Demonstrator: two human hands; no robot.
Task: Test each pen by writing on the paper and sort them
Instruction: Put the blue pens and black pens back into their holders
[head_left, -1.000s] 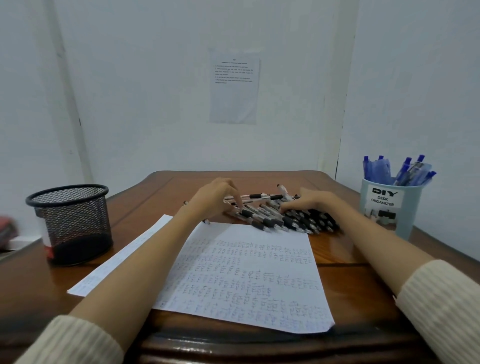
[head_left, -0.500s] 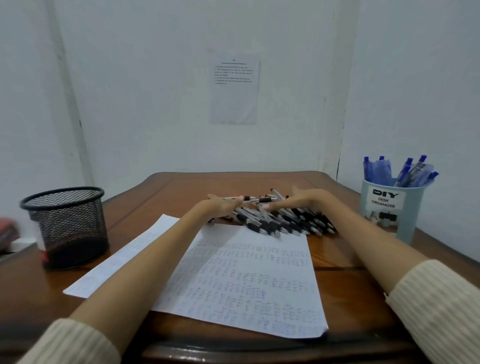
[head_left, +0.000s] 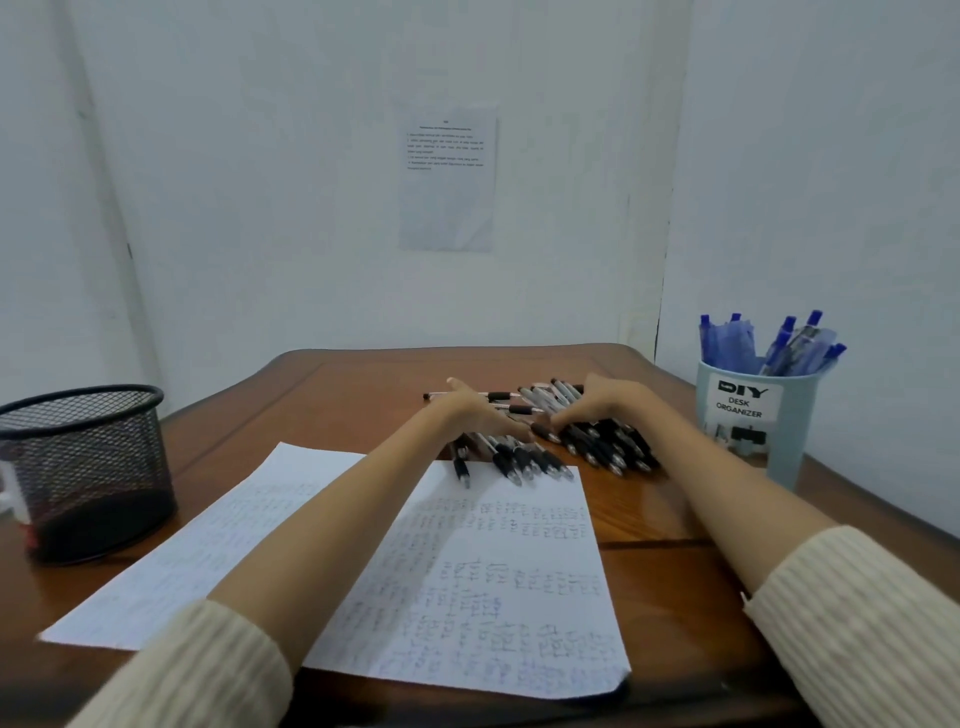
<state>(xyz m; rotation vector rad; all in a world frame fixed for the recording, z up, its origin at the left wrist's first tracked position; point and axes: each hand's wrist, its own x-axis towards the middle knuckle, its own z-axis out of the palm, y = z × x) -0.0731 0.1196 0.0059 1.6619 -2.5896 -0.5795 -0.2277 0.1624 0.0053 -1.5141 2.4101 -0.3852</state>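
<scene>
Here both hands lie on the heap of black pens (head_left: 597, 449), which sits at the far edge of the paper (head_left: 493, 571), in the middle of the worktop (head_left: 670, 561). The left hand (head_left: 478, 415) rests on the pens with its fingers rather straight and close together, holding nothing that I can see. The right hand (head_left: 597, 405) has its fingers bent down over the heap, and I cannot tell if they pinch one pen or only press. Some pen tips lie on the top edge of the paper. The risk, I think, is that a push on such a loose heap makes the round pens roll away, so tested and untested ones get mixed. The organizer cup (head_left: 753, 415) of blue pens stands near on the right, and a wide sweep of the forearm could tip it.
</scene>
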